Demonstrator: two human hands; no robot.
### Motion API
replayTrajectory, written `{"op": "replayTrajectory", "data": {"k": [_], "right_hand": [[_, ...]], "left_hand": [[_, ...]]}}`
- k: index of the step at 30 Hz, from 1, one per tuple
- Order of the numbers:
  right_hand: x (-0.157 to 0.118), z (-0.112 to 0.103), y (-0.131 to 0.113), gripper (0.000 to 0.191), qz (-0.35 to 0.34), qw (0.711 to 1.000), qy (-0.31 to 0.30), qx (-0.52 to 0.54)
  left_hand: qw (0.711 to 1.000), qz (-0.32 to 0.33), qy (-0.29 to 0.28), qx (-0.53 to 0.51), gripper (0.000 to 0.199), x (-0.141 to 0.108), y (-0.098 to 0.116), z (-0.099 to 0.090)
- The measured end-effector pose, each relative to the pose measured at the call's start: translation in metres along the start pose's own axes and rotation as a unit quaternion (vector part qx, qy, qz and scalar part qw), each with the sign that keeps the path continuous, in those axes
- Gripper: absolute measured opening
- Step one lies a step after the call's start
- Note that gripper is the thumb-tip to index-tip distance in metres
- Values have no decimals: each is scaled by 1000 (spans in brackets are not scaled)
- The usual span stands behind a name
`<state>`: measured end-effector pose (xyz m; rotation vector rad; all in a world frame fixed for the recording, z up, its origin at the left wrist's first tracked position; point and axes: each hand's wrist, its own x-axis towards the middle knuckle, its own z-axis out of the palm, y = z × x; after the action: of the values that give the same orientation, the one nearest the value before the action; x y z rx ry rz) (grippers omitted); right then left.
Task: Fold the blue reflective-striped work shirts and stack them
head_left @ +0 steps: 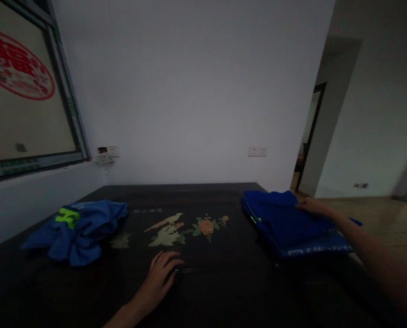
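My left hand [162, 272] hovers over or rests on the dark tabletop near its front, fingers spread, with nothing in it. At the right, my right hand [311, 206] has its fingers closed on the edge of a bright blue garment [281, 214], which lies on top of a stack. Beneath it, another blue garment [312, 246] with pale lettering shows along the front side. A crumpled blue shirt [83, 232] with a neon-green mark sits at the left of the table, apart from both hands.
The black table [220, 282] carries a bird-and-flower picture [189, 228] in its middle. Behind it rises a white wall with a socket [257, 151]. A window [25, 91] with a red decoration is at the left, and a doorway [312, 132] opens at the right.
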<state>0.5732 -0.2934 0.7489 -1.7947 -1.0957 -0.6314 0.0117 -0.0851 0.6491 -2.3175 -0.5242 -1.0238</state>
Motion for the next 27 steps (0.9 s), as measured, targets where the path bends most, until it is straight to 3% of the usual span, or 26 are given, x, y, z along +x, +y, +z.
{"op": "replayTrajectory", "data": {"k": [3,8,12,15,18,21,22,24,26,27], "right_hand": [[5,-42,-27,34,-28,998,-52,15],[-4,-111,-98,31,-67,996,50,-27],[-33,-162,-171,35,-101,985,132,-53],[-71,-195,-226,39,-172,955,239,-43],[-109,-215,-266,44,-204,944,258,15],[-123,-207,-282,41,-208,953,212,67],[-121,-197,-282,40,-211,958,179,70],[-107,-164,-274,39,-218,969,106,55],[-88,-116,-257,36,-218,974,47,29],[-79,-89,-246,32,-205,978,26,18]], "left_hand": [[999,6,-1,-39,40,9,18,-9],[990,37,-12,-137,31,33,70,-23],[976,73,-6,-207,28,54,112,-32],[969,81,44,-230,28,67,136,-40],[961,74,152,-219,52,78,151,-48],[954,49,231,-185,82,89,151,-51],[954,39,235,-181,78,91,147,-50],[960,21,205,-192,49,92,132,-45],[967,8,146,-210,24,87,116,-37],[971,2,110,-214,24,81,109,-33]]}}
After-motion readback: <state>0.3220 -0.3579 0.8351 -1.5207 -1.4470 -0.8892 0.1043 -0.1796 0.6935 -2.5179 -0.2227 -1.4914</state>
